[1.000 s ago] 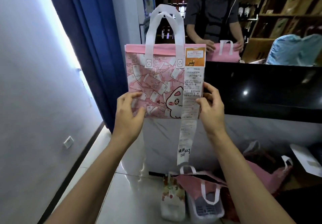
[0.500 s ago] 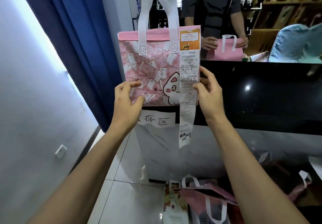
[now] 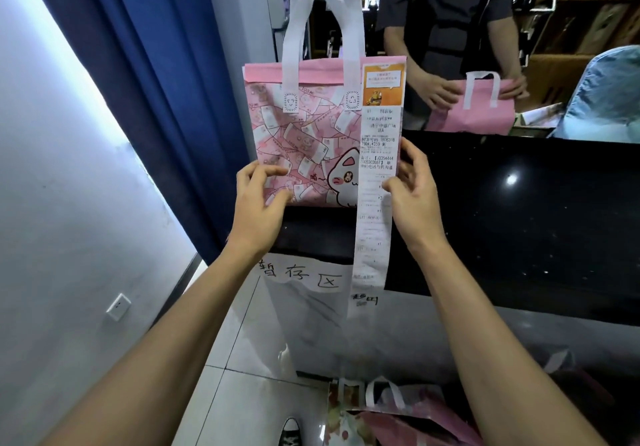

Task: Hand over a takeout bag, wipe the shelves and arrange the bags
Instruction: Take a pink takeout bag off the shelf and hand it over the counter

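The pink takeout bag [image 3: 304,140] is held upright above the near edge of the black bench [image 3: 519,210], at 12 o'clock from the wearer, its two white handles [image 3: 325,29] standing straight up. It is printed with banknotes and a cartoon cat at its lower right corner.

The left hand [image 3: 258,203] pinches the bag's lower left corner, thumb on the front face and fingers curled behind. The right hand [image 3: 412,192] grips the bag's lower right edge together with the long receipt [image 3: 375,203], thumb pressed on the paper. The receipt is fixed at the bag's top right under an orange label [image 3: 383,84] and hangs down past the bag's bottom, in front of the bench face.

A handwritten paper sign [image 3: 304,274] is stuck on the bench front at 6 o'clock from the bag.

Across the bench, at 1 o'clock, a second person rests both hands on a folded pink bag [image 3: 474,113] lying on the bench top. A pale blue bag [image 3: 609,95] sits at 2 o'clock.

On the floor at 5 o'clock, more bags [image 3: 381,414] with white handles stand against the bench base. A blue curtain [image 3: 145,74] hangs at 10 o'clock.
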The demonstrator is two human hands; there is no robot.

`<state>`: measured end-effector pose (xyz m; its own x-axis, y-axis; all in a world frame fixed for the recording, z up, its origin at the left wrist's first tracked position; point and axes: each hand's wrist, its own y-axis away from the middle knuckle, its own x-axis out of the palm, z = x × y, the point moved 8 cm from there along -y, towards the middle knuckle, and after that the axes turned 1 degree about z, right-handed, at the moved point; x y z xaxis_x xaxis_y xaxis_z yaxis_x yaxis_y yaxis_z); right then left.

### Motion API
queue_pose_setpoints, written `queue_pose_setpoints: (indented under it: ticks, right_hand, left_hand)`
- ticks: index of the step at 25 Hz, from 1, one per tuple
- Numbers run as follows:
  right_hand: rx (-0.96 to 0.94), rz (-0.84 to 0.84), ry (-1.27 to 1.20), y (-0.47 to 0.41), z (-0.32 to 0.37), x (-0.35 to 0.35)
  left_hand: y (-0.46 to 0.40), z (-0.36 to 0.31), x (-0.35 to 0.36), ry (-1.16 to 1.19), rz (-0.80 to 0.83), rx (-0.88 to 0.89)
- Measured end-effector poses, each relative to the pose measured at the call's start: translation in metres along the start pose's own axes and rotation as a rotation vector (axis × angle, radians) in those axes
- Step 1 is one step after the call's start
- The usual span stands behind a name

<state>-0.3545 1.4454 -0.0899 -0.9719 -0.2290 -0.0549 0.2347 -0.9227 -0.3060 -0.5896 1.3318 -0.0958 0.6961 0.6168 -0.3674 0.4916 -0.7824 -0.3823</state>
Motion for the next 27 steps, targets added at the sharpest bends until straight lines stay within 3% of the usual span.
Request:
queue_pose_setpoints:
  ticks: [8, 27]
  right_hand:
    - [-0.059, -0.024, 0.028, -0.034, -0.012, 0.012]
    - [-0.022, -0.105, 0.060, -0.040, -0.015, 0.007]
  left_hand:
    - [-0.042, 0.030, 0.020, -0.001, 0.094, -0.025]
    - [-0.052, 0.024, 0.006, -0.046, 0.045, -0.029]
